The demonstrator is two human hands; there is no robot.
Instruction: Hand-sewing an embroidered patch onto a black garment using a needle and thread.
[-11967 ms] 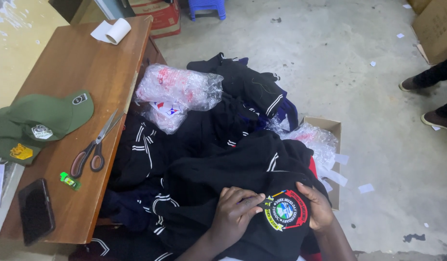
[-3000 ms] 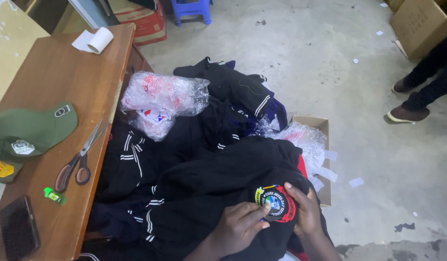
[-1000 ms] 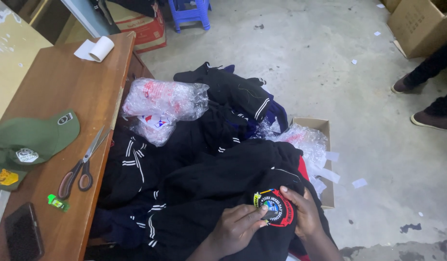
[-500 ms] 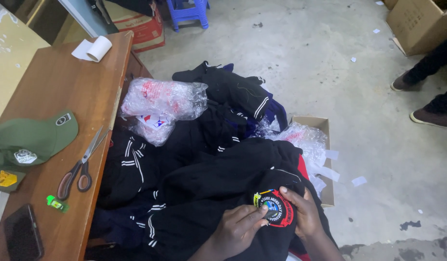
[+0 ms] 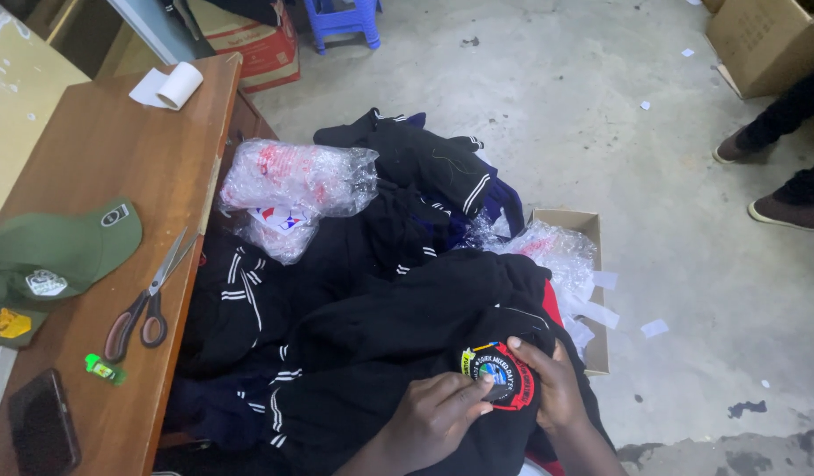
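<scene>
Two bare hands meet on a round embroidered badge (image 5: 498, 377) at the bottom of the view. The badge has a red rim, a dark ring and a small coloured centre, and it lies flat on the black garment (image 5: 407, 335) that tops a heap of dark clothing with white stripes. The left hand (image 5: 433, 421) comes up from the lower edge, its fingers loosely curled and its fingertips pressing on the middle of the badge. The right hand (image 5: 548, 388) rests on the badge's right side with fingers bent over the rim and the thumb lying along the upper edge; it holds the badge and the cloth beneath it in place. Whether either hand pinches the fabric underneath cannot be told.

Behind the heap lie clear plastic bags (image 5: 297, 181) with red and white contents, leaning against the side of a wooden table (image 5: 116, 159). On the table are a green cap (image 5: 59, 256), scissors (image 5: 147, 300) with brownish-red handles, a small green object (image 5: 103, 368), a dark phone (image 5: 44, 432) near the front corner, and a roll of white paper (image 5: 173, 86) at the far end. To the right of the clothing, an open cardboard box (image 5: 592, 291) holds crumpled clear plastic (image 5: 548, 251). Scraps of white paper dot the concrete floor (image 5: 601, 115). At the right edge stand another person's shoes (image 5: 786, 211) and dark trouser legs, well apart from the hands. A blue plastic stool (image 5: 341, 18) stands at the top.
</scene>
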